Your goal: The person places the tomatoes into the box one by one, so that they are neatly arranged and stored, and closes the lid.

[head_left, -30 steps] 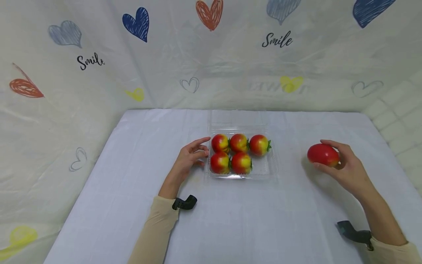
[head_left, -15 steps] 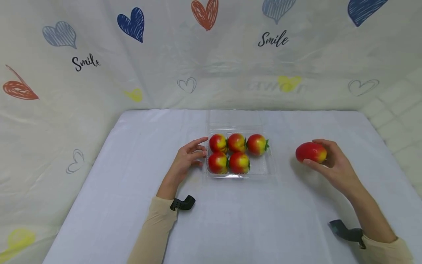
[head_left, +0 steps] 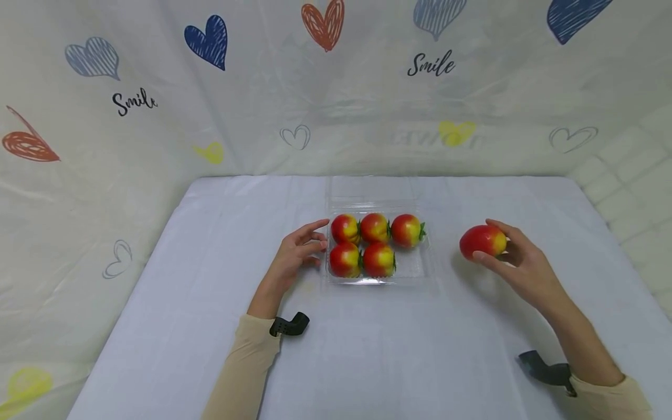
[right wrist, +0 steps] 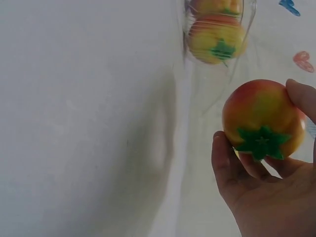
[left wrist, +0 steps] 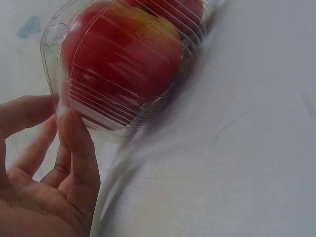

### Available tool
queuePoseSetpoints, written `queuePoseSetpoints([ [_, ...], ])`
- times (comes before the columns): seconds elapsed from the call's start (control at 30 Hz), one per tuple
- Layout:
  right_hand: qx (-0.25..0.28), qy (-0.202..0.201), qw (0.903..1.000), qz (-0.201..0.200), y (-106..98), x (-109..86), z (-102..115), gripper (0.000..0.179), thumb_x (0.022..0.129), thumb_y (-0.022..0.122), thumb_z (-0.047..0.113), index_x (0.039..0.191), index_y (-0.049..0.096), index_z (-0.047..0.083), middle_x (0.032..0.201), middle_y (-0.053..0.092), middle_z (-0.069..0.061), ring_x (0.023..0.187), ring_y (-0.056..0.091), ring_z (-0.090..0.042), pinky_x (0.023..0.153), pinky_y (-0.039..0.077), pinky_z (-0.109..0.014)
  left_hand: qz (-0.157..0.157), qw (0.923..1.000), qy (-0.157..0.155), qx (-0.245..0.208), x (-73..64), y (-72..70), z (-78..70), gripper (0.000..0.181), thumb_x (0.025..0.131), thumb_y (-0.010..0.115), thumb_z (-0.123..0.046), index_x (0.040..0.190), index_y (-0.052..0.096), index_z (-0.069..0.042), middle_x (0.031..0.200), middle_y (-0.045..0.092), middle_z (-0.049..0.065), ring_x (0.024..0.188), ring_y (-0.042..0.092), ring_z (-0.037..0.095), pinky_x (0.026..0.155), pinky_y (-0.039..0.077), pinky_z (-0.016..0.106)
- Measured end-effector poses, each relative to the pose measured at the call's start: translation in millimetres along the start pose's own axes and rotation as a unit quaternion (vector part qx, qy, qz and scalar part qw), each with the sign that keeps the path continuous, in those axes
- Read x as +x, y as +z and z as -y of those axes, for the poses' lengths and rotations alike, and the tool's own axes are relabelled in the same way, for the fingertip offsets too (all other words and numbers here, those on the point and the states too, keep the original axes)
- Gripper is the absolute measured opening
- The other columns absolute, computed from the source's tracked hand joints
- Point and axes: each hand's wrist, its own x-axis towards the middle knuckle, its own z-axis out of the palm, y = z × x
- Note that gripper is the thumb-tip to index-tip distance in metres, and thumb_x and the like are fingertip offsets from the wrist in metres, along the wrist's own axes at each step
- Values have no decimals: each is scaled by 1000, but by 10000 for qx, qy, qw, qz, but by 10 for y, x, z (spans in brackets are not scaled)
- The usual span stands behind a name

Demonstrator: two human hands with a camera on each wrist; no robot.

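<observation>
My right hand (head_left: pixel 520 262) holds a red-and-yellow, tomato-like fruit (head_left: pixel 482 240) above the table, right of the box. In the right wrist view, the green star-shaped calyx (right wrist: pixel 262 142) of that fruit faces the camera, with thumb and fingers around its sides. Similar fruits sit in a clear plastic box (head_left: pixel 412 267), three in the back row and two in front. The front row's right end is bare. At the box's left side, my left hand (head_left: pixel 294 254) pinches the rim (left wrist: pixel 49 74) between thumb and finger.
The box's transparent lid (head_left: pixel 373 191) is folded back toward the rear edge of the white-covered table (head_left: pixel 399 350). Behind it hangs a pale curtain (head_left: pixel 357 87) with printed hearts. Each wrist wears a black camera mount (head_left: pixel 546 368).
My right hand has carried the fruit leftward, closer to the box. The left hand stays at the box's left rim. The head view has shifted slightly.
</observation>
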Motion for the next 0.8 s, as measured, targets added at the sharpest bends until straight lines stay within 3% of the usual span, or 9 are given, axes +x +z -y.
queuePoseSetpoints([
  [0.07,59,-29,10000,9,12,4,20,85,94,77,35,163,31,14,157,40,-25,118,56,-25,71,49,-7,-5,10000,-28,2,-2,2,0,43,100,67,-15,142,64,-26,105,66,0,95,59,19,70,58,24],
  [0.2,181,-125,9997,-75,42,-2,64,85,92,80,33,159,34,13,156,42,-21,107,51,3,74,50,-6,-21,10000,-70,-7,2,1,4,43,100,68,-16,141,65,-28,106,66,0,95,59,19,70,59,24],
  [0.27,270,-175,9994,-108,61,-4,86,83,91,81,33,157,35,12,154,44,-19,106,49,9,76,50,-5,-20,10000,-52,-17,2,-1,5,43,100,68,-16,141,65,-27,106,65,1,95,59,19,70,59,24],
  [0.8,364,-399,9985,2,196,0,255,74,91,81,27,152,42,12,147,51,-18,109,48,9,79,48,-2,-17,10000,-7,-77,11,-2,32,42,100,69,-17,141,65,-26,106,65,0,92,60,18,68,58,24],
])
